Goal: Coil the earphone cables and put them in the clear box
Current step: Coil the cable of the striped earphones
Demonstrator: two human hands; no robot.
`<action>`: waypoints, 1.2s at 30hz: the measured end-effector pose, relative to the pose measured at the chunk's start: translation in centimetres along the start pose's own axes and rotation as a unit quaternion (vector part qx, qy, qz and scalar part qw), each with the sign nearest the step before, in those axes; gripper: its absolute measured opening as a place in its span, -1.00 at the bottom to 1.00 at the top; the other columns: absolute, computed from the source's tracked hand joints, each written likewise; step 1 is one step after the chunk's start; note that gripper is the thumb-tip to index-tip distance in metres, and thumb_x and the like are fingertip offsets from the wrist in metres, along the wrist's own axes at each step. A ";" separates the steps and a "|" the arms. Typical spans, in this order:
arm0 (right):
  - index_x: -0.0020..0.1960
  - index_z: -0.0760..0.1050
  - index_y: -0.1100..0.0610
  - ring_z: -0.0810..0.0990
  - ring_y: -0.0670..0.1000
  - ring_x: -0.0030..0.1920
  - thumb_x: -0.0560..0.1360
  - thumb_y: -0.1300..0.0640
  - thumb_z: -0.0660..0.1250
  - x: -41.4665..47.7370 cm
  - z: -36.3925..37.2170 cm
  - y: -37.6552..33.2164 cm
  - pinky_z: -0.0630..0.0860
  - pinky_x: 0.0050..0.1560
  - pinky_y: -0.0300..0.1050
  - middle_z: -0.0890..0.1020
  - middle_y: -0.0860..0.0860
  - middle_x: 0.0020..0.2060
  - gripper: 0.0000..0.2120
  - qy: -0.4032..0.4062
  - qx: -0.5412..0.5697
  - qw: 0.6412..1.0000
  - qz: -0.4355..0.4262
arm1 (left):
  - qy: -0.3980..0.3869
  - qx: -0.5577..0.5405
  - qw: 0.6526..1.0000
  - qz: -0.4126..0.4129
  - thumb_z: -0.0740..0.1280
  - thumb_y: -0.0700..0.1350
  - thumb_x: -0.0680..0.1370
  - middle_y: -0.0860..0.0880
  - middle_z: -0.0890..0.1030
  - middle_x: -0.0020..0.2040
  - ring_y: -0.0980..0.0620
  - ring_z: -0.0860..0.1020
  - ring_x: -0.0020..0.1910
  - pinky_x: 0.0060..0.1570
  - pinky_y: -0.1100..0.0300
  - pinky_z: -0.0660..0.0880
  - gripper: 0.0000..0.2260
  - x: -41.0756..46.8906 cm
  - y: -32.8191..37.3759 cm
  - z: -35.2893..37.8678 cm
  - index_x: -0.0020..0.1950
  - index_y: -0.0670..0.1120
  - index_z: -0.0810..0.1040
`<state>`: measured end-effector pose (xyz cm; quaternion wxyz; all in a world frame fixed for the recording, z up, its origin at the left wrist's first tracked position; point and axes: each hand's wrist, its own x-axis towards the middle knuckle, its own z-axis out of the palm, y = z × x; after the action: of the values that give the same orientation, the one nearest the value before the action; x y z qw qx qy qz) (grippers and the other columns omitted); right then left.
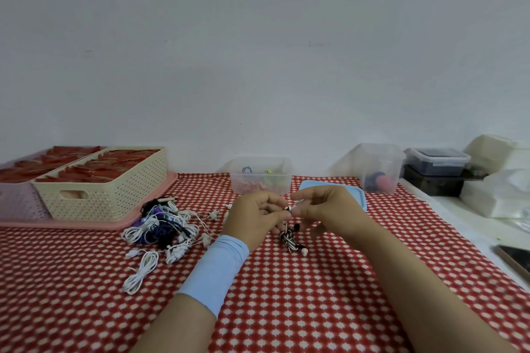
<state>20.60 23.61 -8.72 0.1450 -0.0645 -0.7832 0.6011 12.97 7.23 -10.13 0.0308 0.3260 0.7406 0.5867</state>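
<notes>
Earphone cable (pixel 289 235), striped black and white, hangs in a short bundle between the two hands just above the red-and-white checked tablecloth (pixel 286 295), in front of the clear box (pixel 261 176) and not in it. The left hand (pixel 255 218), a light blue sleeve (pixel 218 269) on its forearm, comes in from the lower middle with its fingers curled round the upper part of the bundle. The right hand (pixel 324 212) reaches in from the lower right and pinches the cable's top end between thumb and forefinger, almost touching the left hand. One clear box stands open by the wall with a few coloured cables inside; one blue lid (pixel 308 185) lies just right of it, partly hidden by the right hand. To the left lies one tangled pile of cables (pixel 163 226), white and purple, too knotted to count, with one white coil (pixel 140 272) lying apart, nearer the camera. Two perforated baskets (pixel 100 183) sit side by side at the far left.
</notes>
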 end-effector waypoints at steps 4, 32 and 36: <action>-0.08 0.71 0.19 0.62 -0.03 -0.35 0.42 0.18 0.55 -0.1 -0.3 0.0 0.59 -0.35 -0.14 0.72 0.09 -0.26 -0.89 0.008 -0.003 1.000 0.001 | -0.002 -0.049 0.999 -0.019 0.45 -0.32 0.48 -0.10 0.69 -0.30 -0.02 0.68 -0.33 -0.31 0.22 0.60 -0.90 0.0 0.0 0.0 -0.03 -0.19 0.67; 0.02 0.72 0.20 0.58 0.03 -0.34 0.53 0.23 0.43 -0.8 -0.3 -1.1 0.57 -0.43 -0.12 0.73 0.14 -0.16 -0.88 -0.038 0.021 0.999 -0.015 | -0.017 -0.131 0.990 -0.058 0.43 -0.32 0.49 -0.19 0.70 -0.23 -0.07 0.66 -0.29 -0.28 0.18 0.61 -0.92 -0.1 0.2 -0.3 -0.07 -0.19 0.69; -0.01 0.74 0.15 0.56 0.02 -0.32 0.53 0.20 0.42 -0.7 -0.5 -1.0 0.55 -0.37 -0.09 0.72 0.09 -0.16 -0.88 -0.068 0.068 0.995 0.023 | -0.025 -0.151 0.987 -0.059 0.42 -0.34 0.49 -0.19 0.70 -0.21 -0.03 0.66 -0.30 -0.29 0.22 0.59 -0.91 -0.2 0.4 -0.3 -0.03 -0.23 0.68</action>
<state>21.50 23.66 -7.78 0.0818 -0.0312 -0.7467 0.6594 13.20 6.90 -9.75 0.1323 0.2877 0.6607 0.6806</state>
